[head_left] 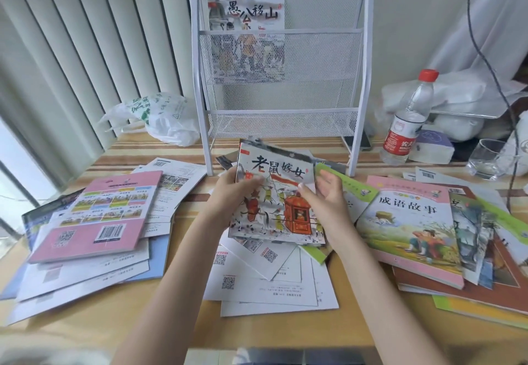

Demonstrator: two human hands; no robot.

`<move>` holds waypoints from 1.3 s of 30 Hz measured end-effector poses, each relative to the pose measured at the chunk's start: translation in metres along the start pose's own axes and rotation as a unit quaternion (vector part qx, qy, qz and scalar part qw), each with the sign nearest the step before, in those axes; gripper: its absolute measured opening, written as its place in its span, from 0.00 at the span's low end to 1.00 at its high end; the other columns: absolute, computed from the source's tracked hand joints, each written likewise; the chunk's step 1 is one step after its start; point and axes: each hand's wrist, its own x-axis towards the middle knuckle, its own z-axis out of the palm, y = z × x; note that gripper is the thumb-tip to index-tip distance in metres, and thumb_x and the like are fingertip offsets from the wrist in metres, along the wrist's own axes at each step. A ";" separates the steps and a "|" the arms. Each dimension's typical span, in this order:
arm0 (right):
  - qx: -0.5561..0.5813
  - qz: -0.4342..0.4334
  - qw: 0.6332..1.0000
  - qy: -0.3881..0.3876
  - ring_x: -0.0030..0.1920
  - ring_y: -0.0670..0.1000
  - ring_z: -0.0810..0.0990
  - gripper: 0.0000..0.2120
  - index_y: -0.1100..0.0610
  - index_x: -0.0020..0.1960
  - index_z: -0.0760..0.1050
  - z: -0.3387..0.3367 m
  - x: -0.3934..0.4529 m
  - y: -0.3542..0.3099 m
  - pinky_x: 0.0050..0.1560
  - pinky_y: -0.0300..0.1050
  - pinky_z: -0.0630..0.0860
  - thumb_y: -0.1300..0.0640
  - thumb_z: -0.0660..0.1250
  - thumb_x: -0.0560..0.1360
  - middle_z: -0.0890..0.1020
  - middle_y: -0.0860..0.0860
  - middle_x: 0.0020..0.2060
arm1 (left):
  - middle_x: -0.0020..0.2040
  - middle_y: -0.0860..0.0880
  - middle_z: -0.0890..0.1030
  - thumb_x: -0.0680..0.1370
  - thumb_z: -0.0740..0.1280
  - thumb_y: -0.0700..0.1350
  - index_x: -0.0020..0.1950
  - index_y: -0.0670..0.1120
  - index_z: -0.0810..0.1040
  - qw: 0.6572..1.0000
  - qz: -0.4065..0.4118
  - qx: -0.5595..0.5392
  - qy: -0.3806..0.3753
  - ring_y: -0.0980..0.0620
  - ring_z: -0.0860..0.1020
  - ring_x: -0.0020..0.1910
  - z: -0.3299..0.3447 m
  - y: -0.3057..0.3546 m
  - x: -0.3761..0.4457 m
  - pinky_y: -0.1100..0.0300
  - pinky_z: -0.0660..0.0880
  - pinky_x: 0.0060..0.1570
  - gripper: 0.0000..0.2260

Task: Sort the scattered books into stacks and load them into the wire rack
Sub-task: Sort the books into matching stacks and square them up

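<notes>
Left hand (231, 190) and right hand (325, 193) grasp a small stack of picture books (275, 199) by its side edges, raised above the table at 6 o'clock from the wire rack (281, 113). Risk: thin lower books could slip from this edge-only hold.

Quick count: 1 wire rack (281, 102) w/ 1 book (247, 39) in it, 1 water bottle (407, 119), 1 glass (485, 162), 1 plastic bag (160, 119), 2 hands. Loose books (97, 216) on the table: too many overlapping, can't count exactly.
</notes>
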 end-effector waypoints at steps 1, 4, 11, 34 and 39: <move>0.008 0.000 1.000 0.004 0.61 0.43 0.71 0.31 0.49 0.68 0.60 -0.003 0.002 -0.006 0.56 0.37 0.67 0.54 0.73 0.71 0.71 0.45 0.63 | 0.48 0.41 0.84 0.73 0.73 0.43 0.56 0.42 0.75 0.999 0.030 -0.018 -0.006 0.43 0.84 0.42 0.001 0.002 -0.003 0.52 0.81 0.39 0.14; 0.024 -0.030 0.999 -0.024 0.54 0.40 0.78 0.21 0.46 0.59 0.69 -0.012 0.008 -0.032 0.46 0.35 0.71 0.49 0.74 0.69 0.79 0.38 0.52 | 0.47 0.45 0.85 0.71 0.73 0.43 0.50 0.49 0.79 0.986 0.146 -0.072 -0.043 0.45 0.84 0.44 0.008 0.013 -0.010 0.55 0.80 0.39 0.09; 0.085 -0.100 0.988 -0.087 0.64 0.50 0.74 0.30 0.53 0.61 0.70 -0.025 0.021 -0.057 0.65 0.49 0.69 0.45 0.77 0.65 0.77 0.52 0.62 | 0.47 0.47 0.85 0.66 0.77 0.41 0.51 0.51 0.80 0.965 0.260 0.004 -0.043 0.49 0.84 0.46 0.004 0.041 -0.007 0.58 0.80 0.42 0.16; -0.127 -0.022 0.973 -0.191 0.52 0.40 0.75 0.21 0.49 0.69 0.65 0.057 -0.021 -0.025 0.45 0.34 0.67 0.47 0.62 0.78 0.76 0.38 0.49 | 0.33 0.43 0.83 0.63 0.80 0.48 0.55 0.37 0.78 0.966 -0.083 -0.001 0.244 0.48 0.82 0.26 -0.093 0.004 -0.017 0.57 0.78 0.24 0.26; -0.150 -0.012 0.953 -0.264 0.67 0.49 0.69 0.26 0.46 0.72 0.61 0.102 -0.030 -0.017 0.56 0.44 0.69 0.49 0.64 0.77 0.70 0.48 0.68 | 0.44 0.40 0.83 0.64 0.80 0.46 0.58 0.37 0.76 0.953 -0.090 0.019 0.289 0.45 0.82 0.36 -0.123 0.003 -0.031 0.58 0.77 0.29 0.27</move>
